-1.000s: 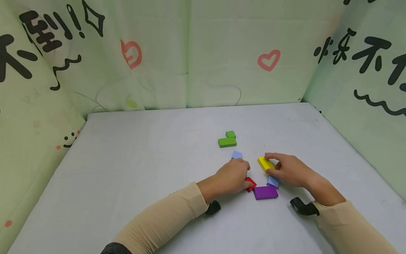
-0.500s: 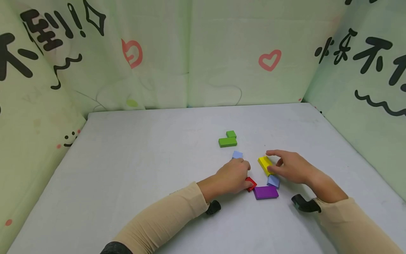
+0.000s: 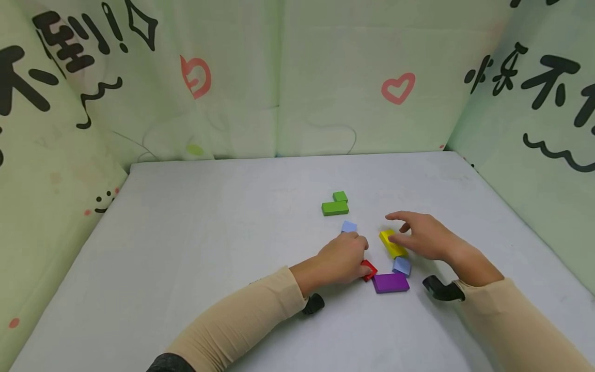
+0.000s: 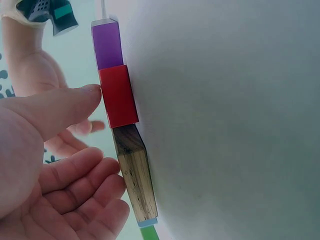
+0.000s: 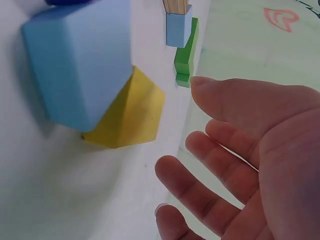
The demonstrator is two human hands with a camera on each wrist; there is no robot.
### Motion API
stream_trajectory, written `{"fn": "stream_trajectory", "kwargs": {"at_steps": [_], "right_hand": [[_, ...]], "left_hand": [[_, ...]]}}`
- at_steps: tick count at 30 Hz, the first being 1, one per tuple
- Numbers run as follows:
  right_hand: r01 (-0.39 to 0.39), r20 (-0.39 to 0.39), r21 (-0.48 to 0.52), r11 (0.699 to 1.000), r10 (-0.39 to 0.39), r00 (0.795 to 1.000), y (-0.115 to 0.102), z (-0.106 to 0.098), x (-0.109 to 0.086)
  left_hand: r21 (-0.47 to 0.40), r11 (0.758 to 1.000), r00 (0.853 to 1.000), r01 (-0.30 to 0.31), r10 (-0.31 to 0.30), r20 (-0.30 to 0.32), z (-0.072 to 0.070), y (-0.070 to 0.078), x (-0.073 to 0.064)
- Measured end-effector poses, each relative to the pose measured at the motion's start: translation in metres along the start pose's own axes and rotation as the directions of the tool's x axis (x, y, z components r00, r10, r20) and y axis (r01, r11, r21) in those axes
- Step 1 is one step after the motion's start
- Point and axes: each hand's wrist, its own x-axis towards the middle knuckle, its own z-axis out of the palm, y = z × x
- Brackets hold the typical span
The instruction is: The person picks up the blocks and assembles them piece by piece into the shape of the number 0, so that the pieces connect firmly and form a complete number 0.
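Observation:
Small blocks form a curved row on the white table. With its thumb against the red block [image 3: 371, 266], my left hand [image 3: 338, 260] rests its bent fingers beside a wood-grain block [image 4: 137, 175]; that block is hidden by the hand in the head view. My right hand [image 3: 427, 237] hovers over the yellow block [image 3: 392, 247], fingers spread and holding nothing. A light-blue block [image 3: 402, 266] lies between the yellow one and the purple block [image 3: 390, 283], which meets the red. Beyond my left fingers a second light-blue block [image 3: 349, 226] shows.
A long green block [image 3: 334, 208] and a small green block [image 3: 340, 196] lie farther back, touching or nearly so. Printed cloth walls [image 3: 325, 103] enclose the table's back and sides. Dark wrist-camera mounts [image 3: 443, 289] hang under both forearms.
My right hand has let go of the yellow block and risen away from it, toward the back of the table. The left hand stays put, and the blocks look unmoved.

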Motion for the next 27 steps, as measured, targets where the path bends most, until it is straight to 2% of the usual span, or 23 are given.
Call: {"fn": "stream_trajectory", "kwargs": {"at_steps": [8,15,27], "right_hand": [[0.027,-0.012,-0.028,0.999,-0.028,1.0,-0.01,-0.009,0.025],[0.04,0.012,-0.028,0.999,-0.04,0.999,-0.02,-0.015,0.051],[0.076,0.055,-0.037,0.996,-0.074,0.996,-0.025,-0.012,0.092]], "left_hand": [[-0.008,1.0,1.0,0.01,-0.01,0.002,0.001,-0.001,0.001],[-0.001,1.0,1.0,0.006,-0.006,-0.003,0.002,-0.001,0.002],[-0.001,1.0,1.0,-0.019,0.019,-0.018,0.004,-0.003,0.003]]}}
